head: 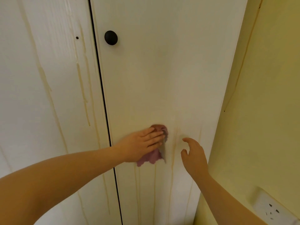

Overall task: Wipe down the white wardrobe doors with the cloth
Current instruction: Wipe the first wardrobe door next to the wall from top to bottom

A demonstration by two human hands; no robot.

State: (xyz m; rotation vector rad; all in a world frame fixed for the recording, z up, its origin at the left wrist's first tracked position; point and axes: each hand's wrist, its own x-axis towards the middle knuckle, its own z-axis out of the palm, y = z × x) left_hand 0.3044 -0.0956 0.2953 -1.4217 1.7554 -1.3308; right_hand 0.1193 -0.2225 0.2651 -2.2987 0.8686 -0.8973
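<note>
Two white wardrobe doors fill the view: the left door [45,78] and the right door [162,70], parted by a dark gap. Yellowish drip streaks run down both. My left hand [142,143] presses a purple cloth [154,155] flat against the lower part of the right door, fingers straight. Most of the cloth is hidden under that hand. My right hand [194,155] hovers just right of the cloth, close to the door, fingers loosely curled and holding nothing.
A round black knob [111,37] sits high on the right door near the gap. A small dark hole [77,37] marks the left door. A yellow wall [267,95] adjoins on the right, with a white wall socket [272,208] low down.
</note>
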